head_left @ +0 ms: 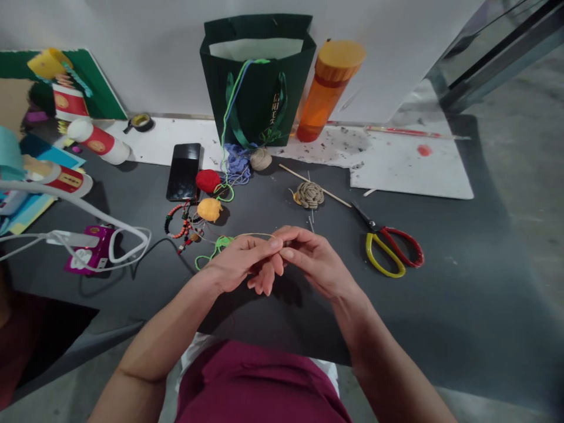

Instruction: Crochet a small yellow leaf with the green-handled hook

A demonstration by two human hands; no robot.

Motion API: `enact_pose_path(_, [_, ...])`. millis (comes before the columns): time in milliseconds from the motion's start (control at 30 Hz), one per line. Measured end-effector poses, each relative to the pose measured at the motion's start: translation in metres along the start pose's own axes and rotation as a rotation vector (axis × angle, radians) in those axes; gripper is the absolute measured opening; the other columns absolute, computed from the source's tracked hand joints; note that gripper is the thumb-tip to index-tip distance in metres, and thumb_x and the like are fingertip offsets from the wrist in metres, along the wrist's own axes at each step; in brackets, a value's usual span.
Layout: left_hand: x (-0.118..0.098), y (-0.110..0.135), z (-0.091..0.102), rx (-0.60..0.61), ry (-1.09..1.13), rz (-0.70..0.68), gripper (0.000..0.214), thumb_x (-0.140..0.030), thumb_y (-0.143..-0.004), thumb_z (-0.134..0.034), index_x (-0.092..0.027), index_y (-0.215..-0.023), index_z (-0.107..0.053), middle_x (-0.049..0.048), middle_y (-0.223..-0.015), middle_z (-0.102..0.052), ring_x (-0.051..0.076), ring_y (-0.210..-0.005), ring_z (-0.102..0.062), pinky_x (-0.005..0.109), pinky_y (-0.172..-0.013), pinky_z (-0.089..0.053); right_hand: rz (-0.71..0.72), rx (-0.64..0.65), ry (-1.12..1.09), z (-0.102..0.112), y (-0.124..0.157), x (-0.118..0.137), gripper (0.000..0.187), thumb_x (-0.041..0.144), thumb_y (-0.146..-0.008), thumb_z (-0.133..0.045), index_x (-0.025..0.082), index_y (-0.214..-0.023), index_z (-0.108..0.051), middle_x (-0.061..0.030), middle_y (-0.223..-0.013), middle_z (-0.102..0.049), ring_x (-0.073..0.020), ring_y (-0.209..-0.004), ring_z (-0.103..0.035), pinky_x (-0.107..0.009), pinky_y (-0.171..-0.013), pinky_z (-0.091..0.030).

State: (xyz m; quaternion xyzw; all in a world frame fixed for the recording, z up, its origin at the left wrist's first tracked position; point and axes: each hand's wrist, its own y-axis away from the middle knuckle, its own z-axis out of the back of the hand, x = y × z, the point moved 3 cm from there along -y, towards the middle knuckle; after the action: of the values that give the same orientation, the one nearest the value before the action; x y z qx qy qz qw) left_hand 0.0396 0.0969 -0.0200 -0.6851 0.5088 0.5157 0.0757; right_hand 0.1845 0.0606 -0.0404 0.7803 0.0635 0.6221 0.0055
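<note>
In the head view, the left hand (pixel 240 265) and right hand (pixel 318 259) grasp a thin tan cord (pixel 253 235), holding it level and taut between close fingertips. A green cord (pixel 215 249) trails at nine o'clock, a coiled cord knot (pixel 309 195) sits at twelve on the desk (pixel 440 305), and scissors (pixel 369 252) lie at two.

Your head camera looks forward and down from your head, close above your left hand (pixel 238 264) and right hand (pixel 319 261), low in the middle of the frame.
</note>
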Motion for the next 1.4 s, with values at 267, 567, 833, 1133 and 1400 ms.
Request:
enact_pose_path(267, [0.008,-0.004,-0.006,0.012,-0.020,-0.027,0.070,-0.079,-0.084,-0.060,-0.015,-0.057,-0.065,0.0067,-0.050,-0.065,0.010,-0.040,-0.053,0.022,-0.041,-0.038,-0.060,-0.145,-0.236,-0.003,-0.003,-0.007,0.028,0.048,-0.061,-0.098,0.029,-0.068,-0.079,0.0023,-0.079,-0.072,-0.0119,-0.074,-0.066,-0.032,-0.079,-0.056])
enact_pose_path(567, [0.014,-0.010,-0.008,0.007,0.019,-0.011,0.079,-0.080,-0.093,-0.043,-0.013,-0.058,-0.067,0.0094,-0.052,-0.067,0.012,-0.041,-0.056,0.023,-0.041,-0.040,-0.101,-0.168,-0.173,0.001,-0.002,-0.007,0.031,0.053,-0.061,-0.096,0.027,-0.067,-0.079,0.0006,-0.080,-0.071,-0.0137,-0.073,-0.065,-0.035,-0.080,-0.057])
enact_pose_path(833, [0.019,-0.012,-0.002,-0.046,0.020,0.076,0.087,-0.074,-0.101,-0.024,-0.011,-0.065,-0.072,0.0126,-0.056,-0.069,0.013,-0.044,-0.059,0.023,-0.044,-0.041,-0.133,-0.156,-0.104,-0.004,0.000,-0.001,0.037,0.058,-0.075,-0.085,0.023,-0.075,-0.071,0.0016,-0.069,-0.065,-0.0132,-0.061,-0.060,-0.032,-0.066,-0.055])
enact_pose_path(1133, [0.025,-0.016,0.000,-0.145,-0.100,-0.040,0.091,-0.095,-0.079,-0.041,-0.009,-0.074,-0.072,0.0175,-0.073,-0.076,0.020,-0.063,-0.070,0.027,-0.051,-0.050,0.128,-0.257,0.303,-0.001,0.001,0.008,0.009,0.029,-0.080,-0.077,0.025,-0.075,-0.070,-0.0041,-0.085,-0.071,-0.0181,-0.077,-0.066,-0.034,-0.068,-0.052])
enact_pose_path(1400, [0.026,-0.019,0.001,-0.107,-0.025,-0.013,0.084,-0.092,-0.080,-0.047,-0.011,-0.083,-0.071,0.0137,-0.072,-0.075,0.022,-0.070,-0.072,0.028,-0.056,-0.053,0.190,-0.279,0.391,-0.002,0.001,0.006,0.009,0.021,-0.083,-0.068,0.026,-0.075,-0.068,-0.0030,-0.086,-0.073,-0.0175,-0.078,-0.066,-0.033,-0.072,-0.053])
